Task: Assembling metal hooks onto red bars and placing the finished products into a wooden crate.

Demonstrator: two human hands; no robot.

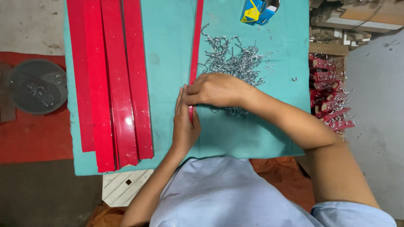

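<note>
Both the left hand (pixel 184 122) and right hand (pixel 215 89) clamp the red strip (pixel 196 42) between hook pile (pixel 233 61) and bare teal cloth (pixel 168 63).

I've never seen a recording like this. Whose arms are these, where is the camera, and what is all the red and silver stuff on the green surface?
There is no machine here: a person works with bare hands, and the single camera sits on their head, looking straight down. The green surface is a cloth-covered table. The left hand lies flat along a thin red strip, and the right hand presses on the same strip from the other side. Whether the fingers grip it or only press on it, I cannot tell. Beside the right hand lies a heap of silver metal hooks. To the left lies a stack of wider red strips. A blue and yellow box sits at the top edge, and a grey bowl rests off the table on the left.
</note>
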